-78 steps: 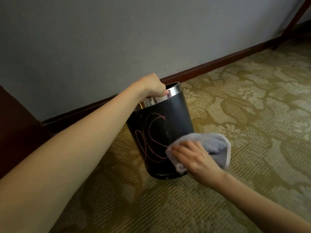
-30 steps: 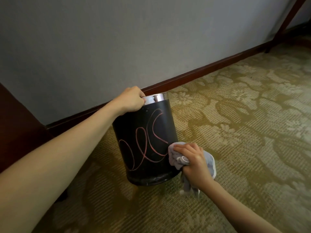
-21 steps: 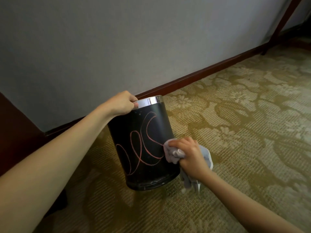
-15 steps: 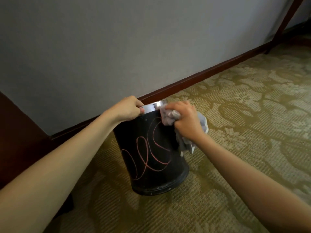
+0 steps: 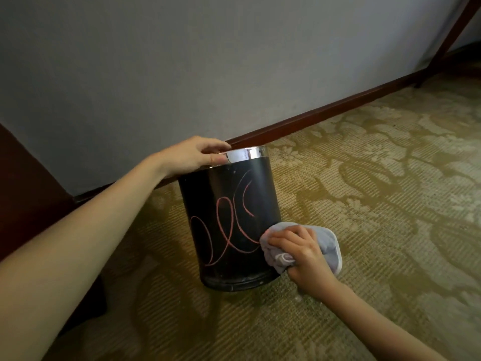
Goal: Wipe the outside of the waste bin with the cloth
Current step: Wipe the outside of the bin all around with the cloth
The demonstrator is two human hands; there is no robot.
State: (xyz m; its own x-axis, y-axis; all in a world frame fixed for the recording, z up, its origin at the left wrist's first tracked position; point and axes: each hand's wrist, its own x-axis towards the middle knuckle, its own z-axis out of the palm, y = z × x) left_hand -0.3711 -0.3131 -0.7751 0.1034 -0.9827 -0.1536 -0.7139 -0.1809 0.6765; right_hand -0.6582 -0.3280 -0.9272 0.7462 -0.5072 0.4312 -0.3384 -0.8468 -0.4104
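A black cylindrical waste bin with a shiny chrome band round its top [image 5: 229,217] stands on the olive-green patterned carpet [image 5: 377,204] a little left of the frame's centre, its top leaning slightly toward the left of the frame. Looping pink scribbled lines [image 5: 229,230] run across its dark side from lower left to upper right. The left hand [image 5: 192,155] reaches in from the lower left of the frame and rests on the upper left part of the rim, thumb pressed against the outside of the chrome band and fingers curved over the top edge, so it grips the rim. The right hand [image 5: 299,252] comes in from the lower right corner and is low on the bin's right side, its fingers curled round a bunched pale grey cloth [image 5: 328,243]; the cloth's left edge touches the black wall near the bottom, right at the end of one pink loop, while the rest of the cloth bulges out to the right behind the knuckles. Behind the bin a grey wall [image 5: 208,61] fills the upper half of the frame, edged at the floor by a dark reddish-brown wooden skirting board [image 5: 338,110] that climbs toward the upper right. A dark brown wooden panel [image 5: 23,178] sits at the left edge of the frame, and a slanting dark wooden leg [image 5: 453,35] crosses the upper right corner.
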